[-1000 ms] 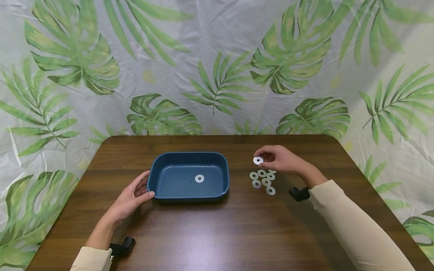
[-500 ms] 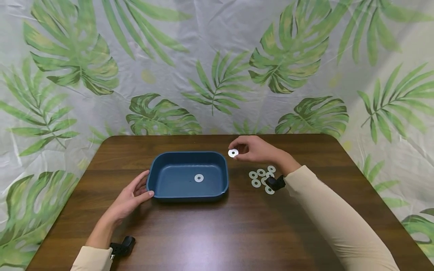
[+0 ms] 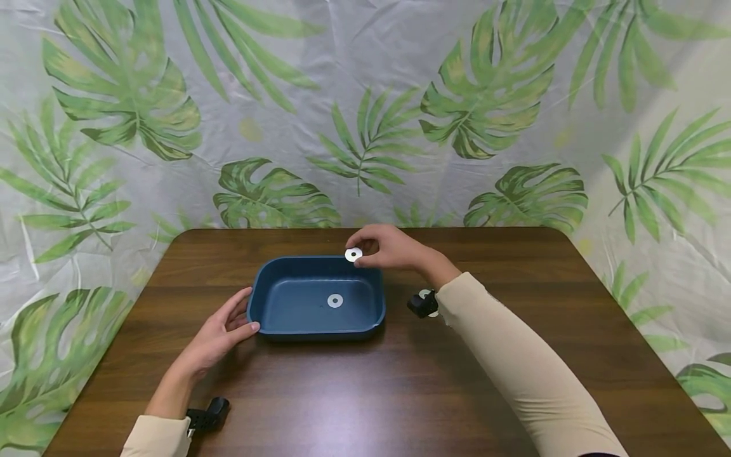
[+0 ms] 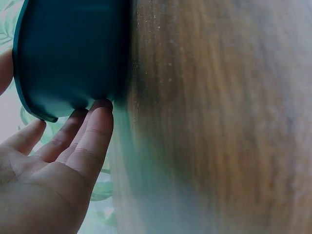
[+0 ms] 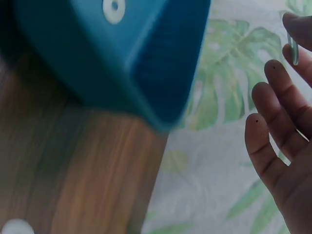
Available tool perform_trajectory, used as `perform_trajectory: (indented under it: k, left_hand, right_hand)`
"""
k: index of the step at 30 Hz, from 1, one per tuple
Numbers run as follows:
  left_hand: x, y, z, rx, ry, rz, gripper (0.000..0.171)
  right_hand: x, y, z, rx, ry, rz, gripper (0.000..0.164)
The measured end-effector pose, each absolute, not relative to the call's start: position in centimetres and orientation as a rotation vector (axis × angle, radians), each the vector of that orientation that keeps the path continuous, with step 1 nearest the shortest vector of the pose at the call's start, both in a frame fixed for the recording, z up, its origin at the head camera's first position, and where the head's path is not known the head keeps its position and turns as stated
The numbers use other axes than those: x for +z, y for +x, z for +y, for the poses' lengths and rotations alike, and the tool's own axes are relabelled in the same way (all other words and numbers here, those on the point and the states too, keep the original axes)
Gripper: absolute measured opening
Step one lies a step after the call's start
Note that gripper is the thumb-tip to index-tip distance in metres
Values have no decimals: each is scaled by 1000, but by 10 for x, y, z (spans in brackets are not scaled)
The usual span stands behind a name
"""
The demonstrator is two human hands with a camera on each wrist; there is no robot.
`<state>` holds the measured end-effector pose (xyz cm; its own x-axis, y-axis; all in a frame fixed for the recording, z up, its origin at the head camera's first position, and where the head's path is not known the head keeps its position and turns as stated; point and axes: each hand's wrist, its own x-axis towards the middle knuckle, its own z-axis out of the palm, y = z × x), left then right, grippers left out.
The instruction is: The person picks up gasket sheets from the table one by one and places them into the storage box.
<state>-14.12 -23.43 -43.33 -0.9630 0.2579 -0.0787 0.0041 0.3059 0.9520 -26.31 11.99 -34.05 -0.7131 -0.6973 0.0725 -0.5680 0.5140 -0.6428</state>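
My right hand (image 3: pixel 391 246) pinches a flat silver washer (image 3: pixel 348 256) between thumb and fingers, above the far right rim of a blue rectangular tray (image 3: pixel 297 333). In the right wrist view this washer (image 5: pixel 295 52) appears nearly edge-on, while the other fingers spread away from it. Another washer (image 3: pixel 330 303) lies flat on the tray's floor. At the tray's left side, my left hand (image 3: pixel 217 336) touches the wall with extended fingers (image 4: pixel 92 139), its thumb at the rim near the front left corner.
More washers (image 3: pixel 424 294) lie on the wooden table (image 3: pixel 342 393) right of the tray, mostly hidden by the right wrist camera (image 3: pixel 422 304) and sleeve (image 3: pixel 514 355). A leaf-patterned cloth (image 3: pixel 365 127) hangs behind the table's far edge.
My right hand has carried the pinched washer leftward from above the loose washers to the tray's far right rim. The left hand and tray have stayed put.
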Motion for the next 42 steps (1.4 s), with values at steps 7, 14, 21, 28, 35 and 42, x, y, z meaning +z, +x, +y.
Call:
perform_trajectory:
  k: [7, 14, 21, 28, 35, 42]
  left_hand:
    - [-433, -141, -235, 1720, 237, 2347, 74]
    - [-432, -141, -234, 1716, 240, 2345, 73]
    - [-432, -141, -235, 1726, 241, 2336, 73]
    - [-432, -142, -235, 1724, 249, 2331, 74]
    - [-433, -143, -233, 1717, 260, 2337, 74]
    - [-433, -141, -234, 1722, 257, 2344, 73]
  right_hand:
    - [-347, -263, 85, -939, -1062, 2517, 36]
    - [-357, -262, 70, -953, -1084, 2476, 37]
    - [-360, -261, 65, -987, -1115, 2460, 37]
    - [-359, -257, 59, -998, -1115, 2436, 37]
    - [-360, -257, 61, -951, -1080, 2434, 46]
    - [-362, -259, 73, -926, -1044, 2435, 41]
